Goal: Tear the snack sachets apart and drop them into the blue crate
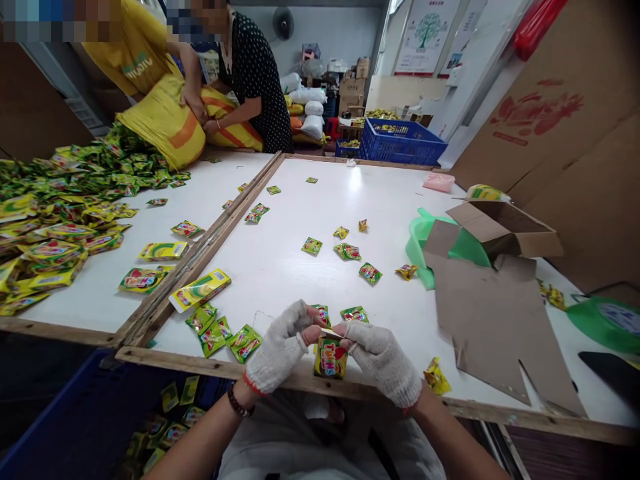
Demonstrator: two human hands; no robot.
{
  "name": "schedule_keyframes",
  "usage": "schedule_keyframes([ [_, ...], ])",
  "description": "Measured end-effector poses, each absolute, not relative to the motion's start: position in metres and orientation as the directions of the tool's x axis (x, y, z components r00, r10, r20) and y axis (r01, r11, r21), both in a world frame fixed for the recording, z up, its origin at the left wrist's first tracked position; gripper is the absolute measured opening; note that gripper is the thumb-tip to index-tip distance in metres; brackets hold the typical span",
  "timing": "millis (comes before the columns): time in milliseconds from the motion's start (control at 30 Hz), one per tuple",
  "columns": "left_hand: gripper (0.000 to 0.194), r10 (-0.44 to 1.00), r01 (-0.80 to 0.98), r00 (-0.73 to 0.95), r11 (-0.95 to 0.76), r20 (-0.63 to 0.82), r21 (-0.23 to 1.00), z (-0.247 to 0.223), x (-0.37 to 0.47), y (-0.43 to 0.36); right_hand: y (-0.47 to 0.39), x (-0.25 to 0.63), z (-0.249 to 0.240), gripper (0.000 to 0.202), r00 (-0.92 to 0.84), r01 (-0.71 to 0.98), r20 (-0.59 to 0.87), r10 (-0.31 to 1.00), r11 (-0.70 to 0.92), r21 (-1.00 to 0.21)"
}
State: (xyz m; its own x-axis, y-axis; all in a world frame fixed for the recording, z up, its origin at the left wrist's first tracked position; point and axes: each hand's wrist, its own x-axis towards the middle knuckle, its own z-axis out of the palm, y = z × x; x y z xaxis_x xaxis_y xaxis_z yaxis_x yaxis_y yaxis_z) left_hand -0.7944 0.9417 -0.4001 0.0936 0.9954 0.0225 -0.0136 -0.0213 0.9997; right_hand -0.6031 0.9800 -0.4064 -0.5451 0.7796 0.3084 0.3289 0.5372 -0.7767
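Between my gloved hands, at the table's front edge, is a small green and yellow candy box point(330, 357) with its open end upward. My left hand point(281, 345) pinches the top of the box on its left side. The fingers of my right hand point(383, 353) close on the flap at its right. Both gloves are white knit and leave the fingertips bare. Green candy packets point(245, 343) lie left of my left hand, beside a flattened yellow carton point(201, 291). Another green packet point(354, 314) sits just beyond my right hand.
Far left, a large pile of packets point(65, 200) lies below a yellow sack point(165, 123) gripped by two people. A wooden strip point(210, 243) divides the table. To the right are an open cardboard box point(505, 223) and a green basin point(423, 247); a blue crate point(400, 141) stands behind.
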Motion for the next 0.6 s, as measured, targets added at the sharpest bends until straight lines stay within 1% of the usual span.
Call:
schedule_keyframes([
  [67,0.017,0.99,0.152,0.143,-0.037,0.015,0.988,-0.39,-0.796,0.946,0.978,-0.602,-0.401,0.024,-0.539,0.358,0.244,0.806,0.481,-0.8],
  [133,0.017,0.978,0.272,0.207,-0.053,-0.004,0.961,-0.379,-0.797,0.95,0.977,-0.603,-0.393,0.023,-0.524,0.381,0.148,0.839,0.386,-0.84],
  [233,0.016,0.965,0.349,0.258,-0.055,-0.04,0.935,-0.37,-0.798,0.954,0.978,-0.607,-0.384,0.022,-0.502,0.408,0.044,0.864,0.282,-0.868],
  [333,0.016,0.961,0.394,0.274,-0.071,-0.043,0.917,-0.37,-0.799,0.954,0.981,-0.609,-0.381,0.021,-0.499,0.433,0.014,0.866,0.264,-0.862],
  [400,0.018,0.955,0.405,0.296,-0.132,0.007,0.905,-0.375,-0.801,0.952,0.982,-0.607,-0.383,0.022,-0.528,0.431,0.039,0.849,0.307,-0.848],
  [433,0.02,0.947,0.406,0.316,-0.184,0.051,0.895,-0.378,-0.802,0.95,0.982,-0.605,-0.385,0.023,-0.554,0.414,0.078,0.829,0.355,-0.838],
  [533,0.02,0.893,0.399,0.393,-0.381,0.22,0.834,-0.391,-0.804,0.94,0.978,-0.597,-0.395,0.032,-0.647,0.283,0.248,0.721,0.529,-0.8],
  [600,0.018,0.852,0.398,0.419,-0.483,0.314,0.78,-0.397,-0.805,0.933,0.973,-0.592,-0.403,0.04,-0.68,0.199,0.342,0.648,0.612,-0.765],
])
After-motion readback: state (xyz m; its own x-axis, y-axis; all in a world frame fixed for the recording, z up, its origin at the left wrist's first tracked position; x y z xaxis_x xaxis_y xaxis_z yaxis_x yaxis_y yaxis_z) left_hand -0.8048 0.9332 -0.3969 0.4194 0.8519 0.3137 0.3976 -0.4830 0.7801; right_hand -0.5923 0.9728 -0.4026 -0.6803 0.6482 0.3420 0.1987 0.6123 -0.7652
